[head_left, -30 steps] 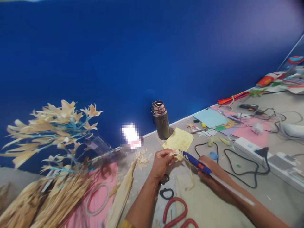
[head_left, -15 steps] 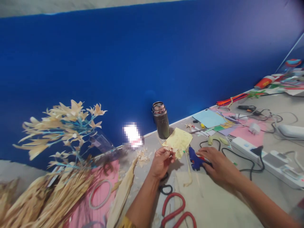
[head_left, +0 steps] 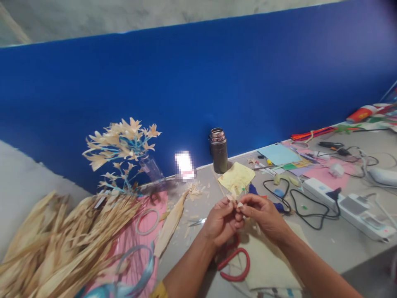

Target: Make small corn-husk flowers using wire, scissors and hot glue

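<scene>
My left hand (head_left: 221, 221) pinches a small pale husk flower (head_left: 232, 196) above the table. My right hand (head_left: 263, 215) meets it from the other side, thumb and fingertips closed on a little cream petal (head_left: 240, 205) at the same piece. Where the petal joins the flower is too small to tell. Behind my right hand lies a blue glue gun (head_left: 252, 190), partly hidden by the fingers. A yellow paper (head_left: 237, 176) with husk bits on it lies just beyond my hands. Red-handled scissors (head_left: 245, 269) rest below my left wrist.
A dark open flask (head_left: 219, 153) stands against the blue partition (head_left: 186, 91). To the left are husk flowers on blue stems (head_left: 127, 140), piled dried husks (head_left: 62, 240) and a roll of ribbon (head_left: 139, 265). A power strip (head_left: 347, 211) and black cables (head_left: 313, 213) lie right.
My right hand has come off the glue gun and moved left to the piece in my left hand. The glue gun stays on the table. The camera view has shifted.
</scene>
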`<state>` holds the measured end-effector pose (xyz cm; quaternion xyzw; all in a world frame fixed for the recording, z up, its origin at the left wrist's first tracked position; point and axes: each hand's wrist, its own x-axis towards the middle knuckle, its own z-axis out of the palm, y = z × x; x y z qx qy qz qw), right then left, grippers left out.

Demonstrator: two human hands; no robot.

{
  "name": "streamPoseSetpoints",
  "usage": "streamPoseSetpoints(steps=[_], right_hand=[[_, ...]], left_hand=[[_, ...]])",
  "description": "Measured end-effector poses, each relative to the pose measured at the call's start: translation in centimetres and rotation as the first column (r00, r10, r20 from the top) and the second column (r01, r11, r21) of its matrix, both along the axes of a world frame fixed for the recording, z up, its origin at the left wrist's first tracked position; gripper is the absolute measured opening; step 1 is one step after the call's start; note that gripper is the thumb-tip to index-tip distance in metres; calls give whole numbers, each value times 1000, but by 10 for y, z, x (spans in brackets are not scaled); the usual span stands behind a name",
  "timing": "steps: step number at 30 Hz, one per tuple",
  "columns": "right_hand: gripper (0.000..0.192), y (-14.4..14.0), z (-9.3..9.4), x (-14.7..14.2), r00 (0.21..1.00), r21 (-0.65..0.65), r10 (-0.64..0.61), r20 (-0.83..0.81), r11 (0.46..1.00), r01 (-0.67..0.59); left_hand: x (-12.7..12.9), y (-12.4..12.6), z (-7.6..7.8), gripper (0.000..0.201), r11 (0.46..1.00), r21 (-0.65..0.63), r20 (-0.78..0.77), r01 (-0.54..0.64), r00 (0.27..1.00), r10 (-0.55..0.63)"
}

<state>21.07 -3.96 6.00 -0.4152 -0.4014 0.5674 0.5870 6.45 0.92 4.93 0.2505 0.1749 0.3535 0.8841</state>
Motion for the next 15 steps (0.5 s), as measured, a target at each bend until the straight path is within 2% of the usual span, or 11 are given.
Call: streamPoseSetpoints(steps=[6, 10, 13, 15], right_hand=[[31, -5, 2, -6, 994, 36, 104, 38, 994, -105], [30, -7, 7, -11, 987, 80, 114, 113, 989, -124], [28, -10, 12, -11, 972, 201, -20, 234, 979, -28], [25, -11, 16, -7, 915, 284, -166, 369, 957, 60]], left_hand=[[-11, -10, -2, 36, 1000, -6, 14, 20, 1000, -20], [-15, -14, -3, 36, 1000, -20, 4, 9, 1000, -9], [-16, -15, -1, 34, 1000, -30, -21, -6, 1000, 6], [-17, -16, 1, 31, 998, -33, -46, -56, 997, 54]])
